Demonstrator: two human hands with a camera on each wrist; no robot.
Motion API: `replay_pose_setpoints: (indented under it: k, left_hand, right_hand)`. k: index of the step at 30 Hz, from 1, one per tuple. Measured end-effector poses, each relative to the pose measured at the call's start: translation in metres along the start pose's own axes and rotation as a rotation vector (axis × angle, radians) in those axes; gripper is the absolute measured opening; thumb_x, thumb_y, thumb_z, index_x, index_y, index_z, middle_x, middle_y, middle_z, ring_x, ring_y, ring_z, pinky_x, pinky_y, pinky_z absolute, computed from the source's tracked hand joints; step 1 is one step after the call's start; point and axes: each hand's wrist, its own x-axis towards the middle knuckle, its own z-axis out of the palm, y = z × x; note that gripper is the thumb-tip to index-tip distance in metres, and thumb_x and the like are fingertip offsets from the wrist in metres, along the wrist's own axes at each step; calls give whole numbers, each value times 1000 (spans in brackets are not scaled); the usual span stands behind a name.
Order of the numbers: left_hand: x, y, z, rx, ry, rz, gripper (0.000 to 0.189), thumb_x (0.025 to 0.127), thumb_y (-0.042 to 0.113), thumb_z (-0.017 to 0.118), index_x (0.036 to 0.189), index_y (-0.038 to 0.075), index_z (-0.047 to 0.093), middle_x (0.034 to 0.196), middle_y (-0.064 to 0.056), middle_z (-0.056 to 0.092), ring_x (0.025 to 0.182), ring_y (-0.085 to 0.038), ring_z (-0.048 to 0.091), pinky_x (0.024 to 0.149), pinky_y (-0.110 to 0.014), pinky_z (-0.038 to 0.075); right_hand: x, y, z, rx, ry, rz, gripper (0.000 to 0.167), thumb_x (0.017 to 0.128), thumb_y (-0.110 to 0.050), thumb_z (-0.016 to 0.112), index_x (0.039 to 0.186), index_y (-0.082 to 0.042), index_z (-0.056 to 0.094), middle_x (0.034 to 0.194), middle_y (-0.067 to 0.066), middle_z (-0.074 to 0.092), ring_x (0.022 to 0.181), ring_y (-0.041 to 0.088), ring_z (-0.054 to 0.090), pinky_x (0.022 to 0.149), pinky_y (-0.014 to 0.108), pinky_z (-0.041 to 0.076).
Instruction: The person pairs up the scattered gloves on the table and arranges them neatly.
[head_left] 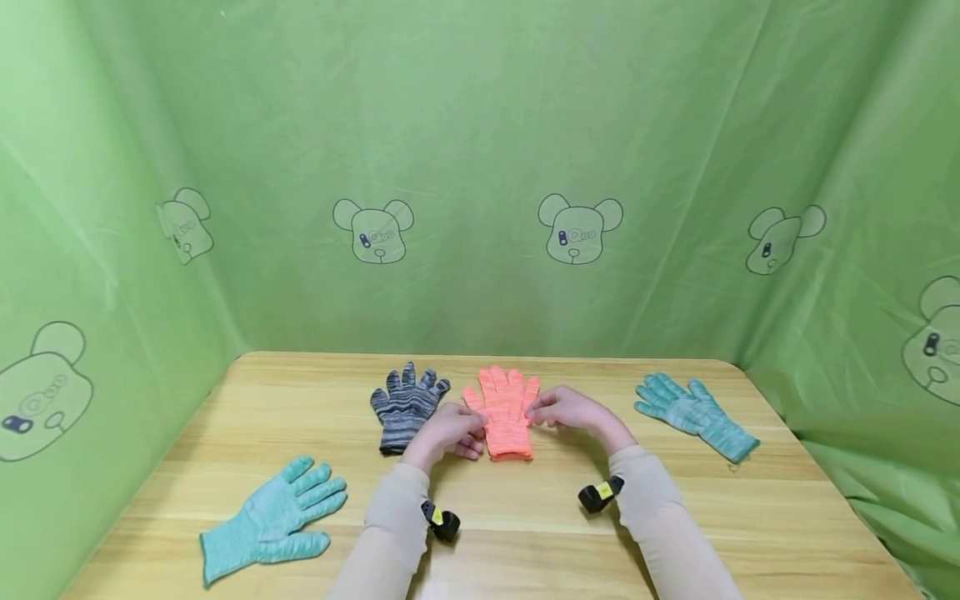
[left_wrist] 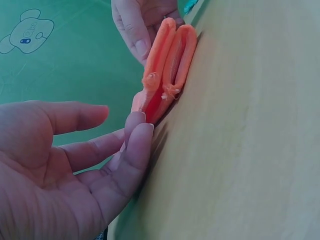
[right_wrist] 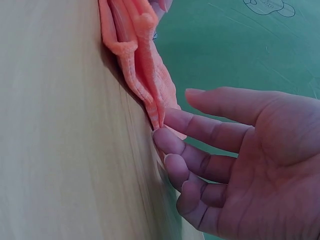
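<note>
Orange knit gloves (head_left: 508, 412) lie at the middle of the table, fingers pointing away; the wrist views show two cuff openings, one over the other. My left hand (head_left: 455, 431) is at their left edge. In the left wrist view its bent fingertips (left_wrist: 137, 130) touch the orange fabric, with the thumb held apart. On the opposite side, my right hand (head_left: 570, 408) has its fingertips at the edge. The right wrist view shows the index and middle fingers (right_wrist: 172, 142) against the fabric, thumb raised away from it. A dark grey striped glove (head_left: 408, 407) lies left of the orange ones.
One teal glove (head_left: 277, 512) lies at the table's front left, fingers to the right. Another teal glove (head_left: 697, 415) is at the back right. Green curtains (head_left: 480, 167) with bear-head prints surround the wooden table (head_left: 525, 533) at the back and sides.
</note>
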Motion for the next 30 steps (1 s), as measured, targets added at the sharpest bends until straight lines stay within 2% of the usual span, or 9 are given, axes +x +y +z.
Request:
replay_pose_setpoints:
  k: [7, 10, 15, 19, 23, 26, 30]
  left_hand:
    - [1, 0, 1, 19, 24, -18, 32, 96, 14, 53, 120, -6, 59, 93, -12, 64, 63, -13, 61, 59, -27, 59]
    - [2, 0, 1, 8, 40, -23, 33, 95, 11, 52, 122, -6, 58, 93, -11, 63, 65, -13, 62, 60, -28, 60]
    - [4, 0, 1, -7, 58, -10, 34, 93, 8, 51, 123, -8, 57, 90, -9, 61, 66, -13, 61, 61, -28, 60]
    - [3, 1, 0, -10, 61, 7, 36, 93, 9, 52, 124, -9, 57, 94, -13, 63, 67, -15, 62, 62, -29, 61]
    - [1, 3, -2, -14, 66, 25, 38, 94, 10, 54, 127, -9, 55, 100, -18, 64, 69, -16, 63, 62, -28, 60]
    - [1, 4, -4, -8, 69, 39, 38, 94, 11, 55, 127, -8, 56, 103, -19, 64, 69, -16, 62, 61, -26, 59]
    - [2, 5, -5, 3, 68, 57, 36, 94, 12, 56, 125, -7, 59, 105, -20, 65, 70, -15, 61, 63, -26, 59]
  right_hand:
    - [0, 1, 0, -6, -3, 7, 25, 89, -16, 64, 108, 0, 69, 85, 5, 67, 64, 11, 48, 55, 21, 41]
    - [0, 0, 0, -20, 2, 0, 26, 90, -17, 64, 108, 1, 70, 86, 6, 67, 65, 11, 48, 56, 21, 41]
    - [0, -1, 0, -33, 6, -9, 26, 91, -19, 64, 107, 1, 69, 85, 7, 65, 66, 11, 48, 56, 21, 41]
    - [0, -2, 0, -11, 13, -8, 26, 92, -20, 63, 108, 0, 67, 88, 8, 65, 66, 14, 48, 55, 23, 41]
    - [-1, -5, 0, -7, 53, -56, 26, 93, -21, 62, 110, -1, 66, 97, 12, 67, 83, 22, 58, 70, 32, 51]
    - [0, -7, 1, -19, 86, -86, 28, 94, -22, 62, 113, -2, 65, 107, 13, 67, 100, 25, 60, 86, 40, 52]
    - [0, -9, 3, -19, 99, -94, 31, 95, -26, 61, 118, -6, 65, 116, 12, 65, 103, 23, 60, 87, 42, 52]
